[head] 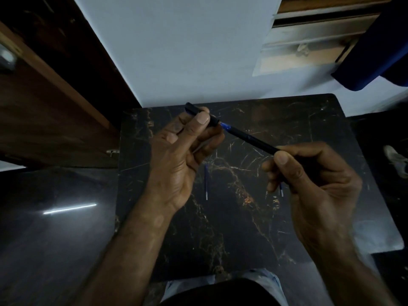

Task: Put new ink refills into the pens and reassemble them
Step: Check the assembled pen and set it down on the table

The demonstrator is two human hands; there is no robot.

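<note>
Hands meet above the dark marble table point(309, 120) at frame centre: left hand point(183, 151) pinches the black cap piece point(198, 111), right hand point(313, 180) grips the pen barrel point(251, 138). Two blue refills point(206, 182) lie on the tabletop below.

The scene is dim, with a cool, bluish cast. The brightest area is the pale wall point(176, 47) at twelve o'clock, evenly lit and soft. A thin white streak of glare point(69, 208) lies on the glossy dark floor point(55, 239) at eight o'clock, and a fainter sheen shows on the marble tabletop point(375, 235) at four o'clock. The dark wooden door point(44, 102) at ten o'clock sinks nearly into black. Wide-angle distortion bends straight lines outward toward the edges. Fine detail is smeared throughout; the forearms at six o'clock are soft, and the corners are blurred and murky.
</note>
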